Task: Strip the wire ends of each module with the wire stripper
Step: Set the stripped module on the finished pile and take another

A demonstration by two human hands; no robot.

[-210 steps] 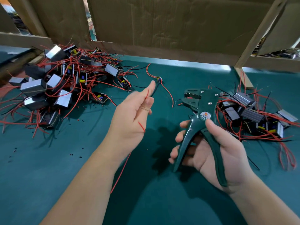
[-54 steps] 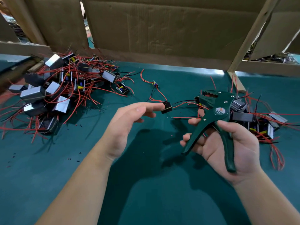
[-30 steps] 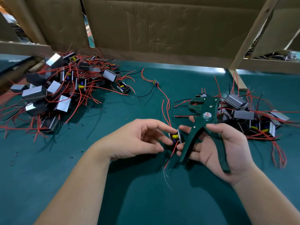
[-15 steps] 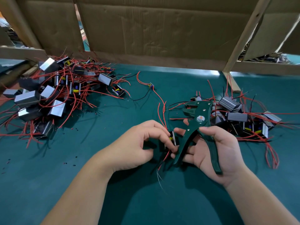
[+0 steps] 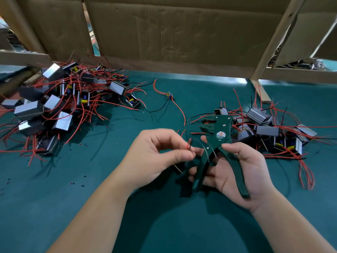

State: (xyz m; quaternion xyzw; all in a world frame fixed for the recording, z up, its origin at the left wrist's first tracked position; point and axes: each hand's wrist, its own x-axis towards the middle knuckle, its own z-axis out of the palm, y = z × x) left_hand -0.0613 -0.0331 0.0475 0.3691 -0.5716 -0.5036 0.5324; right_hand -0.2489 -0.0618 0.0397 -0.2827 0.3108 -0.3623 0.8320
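Wires: left hand [image 5: 156, 157] pinches red wire ends [image 5: 188, 145] beside wire stripper [image 5: 219, 132].
Stripper: right hand [image 5: 242, 172] grips its handles.
Room: mat [image 5: 164, 225] between left pile [image 5: 63, 106] and right pile [image 5: 268, 128]; cardboard wall [image 5: 182, 33] at far edge.

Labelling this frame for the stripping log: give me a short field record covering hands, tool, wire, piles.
left hand: pinches red and black wire ends
right hand: grips wire stripper by its handles
wire ends vs stripper head: apart, not yet inserted
module piles: larger pile at left; smaller pile behind stripper, at right
surface: green mat
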